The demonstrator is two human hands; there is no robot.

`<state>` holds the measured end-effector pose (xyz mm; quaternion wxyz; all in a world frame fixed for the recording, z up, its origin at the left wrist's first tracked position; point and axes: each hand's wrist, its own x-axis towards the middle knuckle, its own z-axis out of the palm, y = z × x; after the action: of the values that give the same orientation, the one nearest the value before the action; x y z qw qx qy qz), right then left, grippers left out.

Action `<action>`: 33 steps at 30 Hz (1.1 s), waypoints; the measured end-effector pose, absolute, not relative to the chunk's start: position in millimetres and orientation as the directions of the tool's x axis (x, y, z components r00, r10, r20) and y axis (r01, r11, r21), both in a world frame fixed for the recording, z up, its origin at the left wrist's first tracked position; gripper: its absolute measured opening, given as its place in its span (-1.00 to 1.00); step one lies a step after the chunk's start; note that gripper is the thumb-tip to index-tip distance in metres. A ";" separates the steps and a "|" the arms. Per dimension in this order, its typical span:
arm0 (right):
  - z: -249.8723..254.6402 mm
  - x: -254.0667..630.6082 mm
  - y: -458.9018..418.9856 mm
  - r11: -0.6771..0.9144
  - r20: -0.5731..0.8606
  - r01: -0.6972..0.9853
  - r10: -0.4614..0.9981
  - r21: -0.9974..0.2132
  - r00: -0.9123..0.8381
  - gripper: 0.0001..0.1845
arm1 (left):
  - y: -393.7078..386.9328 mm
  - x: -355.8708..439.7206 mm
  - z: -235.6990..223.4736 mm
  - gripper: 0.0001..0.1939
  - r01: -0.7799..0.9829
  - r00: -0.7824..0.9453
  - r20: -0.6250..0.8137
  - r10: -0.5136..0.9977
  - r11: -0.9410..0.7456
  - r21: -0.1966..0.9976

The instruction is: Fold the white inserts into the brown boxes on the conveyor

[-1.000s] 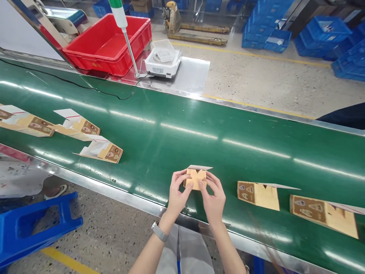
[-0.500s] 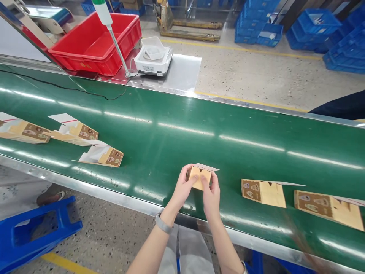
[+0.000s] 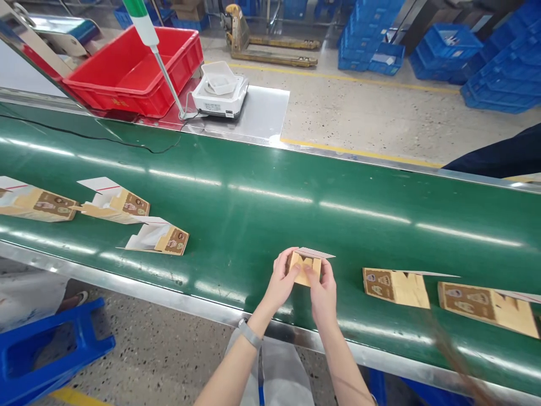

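Observation:
Between my two hands is a small tan cardboard box (image 3: pixel 305 275), held just above the green conveyor belt (image 3: pixel 262 220). Its white lid flap (image 3: pixel 315 253) sticks out at the back, towards the right. My left hand (image 3: pixel 282 279) wraps round the box's left side with the thumb on the front panel. On the right side my right hand (image 3: pixel 323 286) grips it the same way, thumb pressed on the panel. A notched edge shows above both thumbs. The box's inside and far side are hidden.
Several open brown-and-tan boxes lie on the belt: one nearby on the left (image 3: pixel 175 239), another on the right (image 3: pixel 395 287). Behind the belt stand a red crate (image 3: pixel 127 93) and a white scale (image 3: pixel 220 104). A blue stool (image 3: pixel 80 332) is at lower left.
My hands and the held box sit slightly further right in view. A gap now shows between the front panel's notched flaps, pressed by my thumbs. The camera view has shifted a little.

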<state>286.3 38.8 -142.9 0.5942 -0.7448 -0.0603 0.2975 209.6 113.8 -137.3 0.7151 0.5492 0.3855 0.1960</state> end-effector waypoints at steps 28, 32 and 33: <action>-146.2 173.1 101.2 -0.054 0.139 0.410 0.893 -0.911 0.428 -0.36 | 142.8 43.2 -155.1 -0.52 0.246 0.331 0.098 0.939 -0.186 0.951; -152.1 198.0 90.7 -0.078 0.108 0.457 0.924 -0.886 0.366 -0.57 | 145.1 49.0 -152.1 -0.64 0.287 0.403 0.093 0.910 -0.223 0.932; -151.6 201.6 92.6 -0.091 0.096 0.477 0.930 -0.874 0.354 -0.60 | 148.6 50.8 -149.6 -0.68 0.293 0.409 0.080 0.909 -0.213 0.932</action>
<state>201.6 92.6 -151.6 0.4437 -0.6929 -0.5077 0.2556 50.8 148.6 -149.6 0.4587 0.7027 0.4277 0.3359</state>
